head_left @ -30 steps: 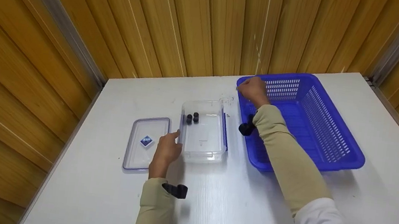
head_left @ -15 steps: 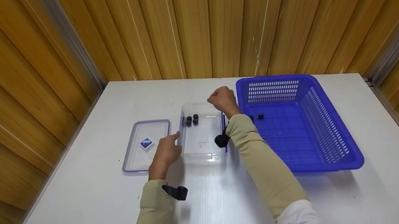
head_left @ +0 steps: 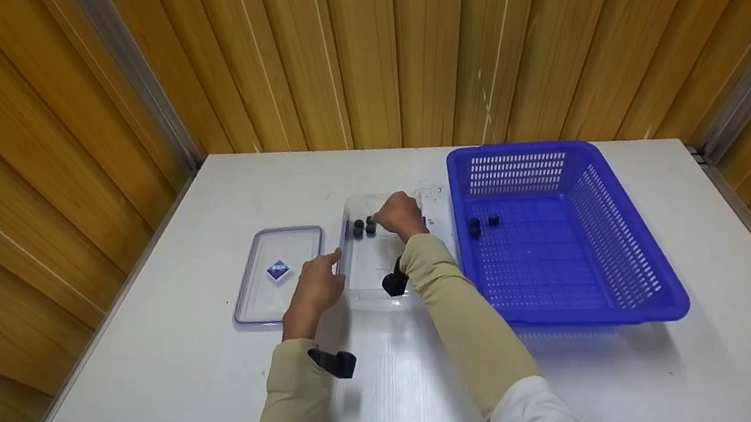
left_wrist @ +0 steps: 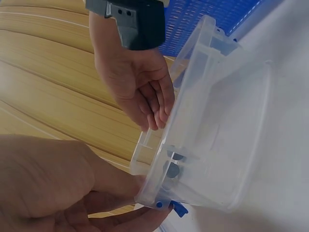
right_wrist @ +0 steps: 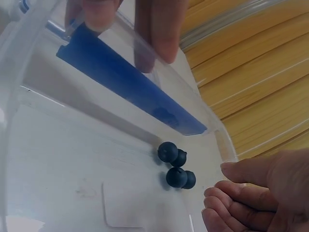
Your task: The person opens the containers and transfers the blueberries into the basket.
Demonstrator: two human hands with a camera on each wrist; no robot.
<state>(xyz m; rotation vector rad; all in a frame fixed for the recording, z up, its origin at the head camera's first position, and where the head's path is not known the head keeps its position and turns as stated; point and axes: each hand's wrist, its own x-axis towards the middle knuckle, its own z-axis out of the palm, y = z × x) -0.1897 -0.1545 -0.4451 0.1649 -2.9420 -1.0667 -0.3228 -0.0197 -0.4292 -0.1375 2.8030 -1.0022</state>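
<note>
While the left hand (head_left: 319,284) pinches the clear box (left_wrist: 227,130), the loosely curled right hand (head_left: 401,215) seems empty.

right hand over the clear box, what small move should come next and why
Probably lower the right hand slightly and pinch one of the dark balls in the clear box: no ball shows in its fingers, they hang close to those balls, and the left hand grips the box's side, which should steady it.
</note>
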